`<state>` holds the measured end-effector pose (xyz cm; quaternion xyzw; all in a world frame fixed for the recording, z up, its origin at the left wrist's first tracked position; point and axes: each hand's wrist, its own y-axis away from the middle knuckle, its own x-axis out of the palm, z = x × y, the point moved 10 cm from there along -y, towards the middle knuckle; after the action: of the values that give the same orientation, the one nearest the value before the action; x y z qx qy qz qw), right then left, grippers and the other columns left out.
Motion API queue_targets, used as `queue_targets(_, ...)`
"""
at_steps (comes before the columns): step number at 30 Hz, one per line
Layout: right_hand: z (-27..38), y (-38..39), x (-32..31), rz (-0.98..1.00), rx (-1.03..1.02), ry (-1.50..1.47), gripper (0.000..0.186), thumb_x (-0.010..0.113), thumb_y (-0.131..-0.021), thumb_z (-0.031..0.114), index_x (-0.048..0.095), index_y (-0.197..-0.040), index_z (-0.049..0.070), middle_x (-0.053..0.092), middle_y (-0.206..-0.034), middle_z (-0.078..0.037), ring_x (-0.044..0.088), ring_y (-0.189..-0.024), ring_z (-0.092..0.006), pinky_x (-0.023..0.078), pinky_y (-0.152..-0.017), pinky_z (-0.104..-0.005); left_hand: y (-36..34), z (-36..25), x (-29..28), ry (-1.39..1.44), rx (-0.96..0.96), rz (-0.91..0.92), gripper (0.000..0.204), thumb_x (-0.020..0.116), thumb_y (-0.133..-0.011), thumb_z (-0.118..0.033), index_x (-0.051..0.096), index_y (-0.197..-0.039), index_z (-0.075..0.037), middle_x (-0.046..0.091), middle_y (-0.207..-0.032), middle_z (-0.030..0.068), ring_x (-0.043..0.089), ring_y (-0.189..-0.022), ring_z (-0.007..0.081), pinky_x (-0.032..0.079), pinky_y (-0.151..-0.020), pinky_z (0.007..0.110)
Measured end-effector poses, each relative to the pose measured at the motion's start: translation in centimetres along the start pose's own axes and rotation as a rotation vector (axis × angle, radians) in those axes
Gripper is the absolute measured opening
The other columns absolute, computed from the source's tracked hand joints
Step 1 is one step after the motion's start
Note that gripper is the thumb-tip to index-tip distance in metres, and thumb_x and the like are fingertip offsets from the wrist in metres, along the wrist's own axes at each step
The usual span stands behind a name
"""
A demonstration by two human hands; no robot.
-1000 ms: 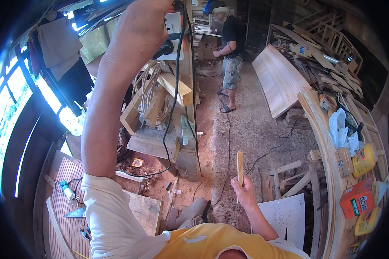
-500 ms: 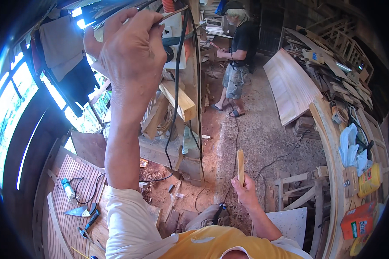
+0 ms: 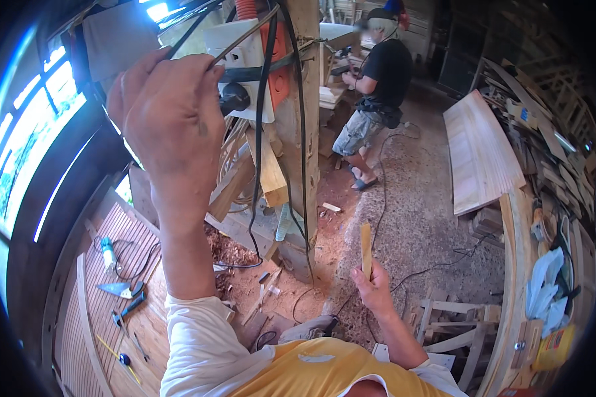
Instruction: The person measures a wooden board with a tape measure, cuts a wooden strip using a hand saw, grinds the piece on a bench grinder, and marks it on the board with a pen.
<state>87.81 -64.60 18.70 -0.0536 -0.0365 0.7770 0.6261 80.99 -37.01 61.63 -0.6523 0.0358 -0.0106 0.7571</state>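
Note:
My left hand point(image 3: 172, 126) is raised at a wooden post point(image 3: 302, 99), its fingers closed. A thin brown cord point(image 3: 245, 36) runs from its fingertips up to the right. Beside the fingers, a white socket box point(image 3: 245, 56) is fixed to the post, with a black plug point(image 3: 234, 98) in it and black cables point(image 3: 261, 112) hanging past. Lower right, my right hand point(image 3: 373, 286) is closed round a narrow wooden strip point(image 3: 367, 248), which stands upright out of the fist.
A co-worker point(image 3: 384, 73) stands further back. Left, a slatted wooden panel point(image 3: 102, 225) bears a green-and-white power tool point(image 3: 108, 255), a trowel point(image 3: 119, 289) and a hammer point(image 3: 131, 309). At right are a wide board point(image 3: 480, 155), a bench edge point(image 3: 510, 278) and a plastic bag point(image 3: 543, 284). Cords cross the floor.
My view has swung left and nearer the post. The left hand sits lower in view, still closed beside the sockets. My right hand keeps the wooden strip upright. The co-worker now bends forward more.

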Motion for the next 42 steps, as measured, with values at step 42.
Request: queue_targets(42, 2.6, -9.8, 2.6, 0.395, 0.141, -0.061, 0.019, 0.066, -0.104, 0.025, 0.061, -0.103, 0.007, 0.054, -0.08, 0.005, 0.049, -0.071, -0.0067, 0.041, -0.063, -0.0265, -0.2, -2.1, 1.4, -0.048, -0.45, 0.16, 0.017, 0.067, -0.099, -0.006, 0.076, -0.111, 0.001, 0.079, -0.096, 0.01, 0.073, -0.072, 0.0103, 0.056, -0.062, 0.023)
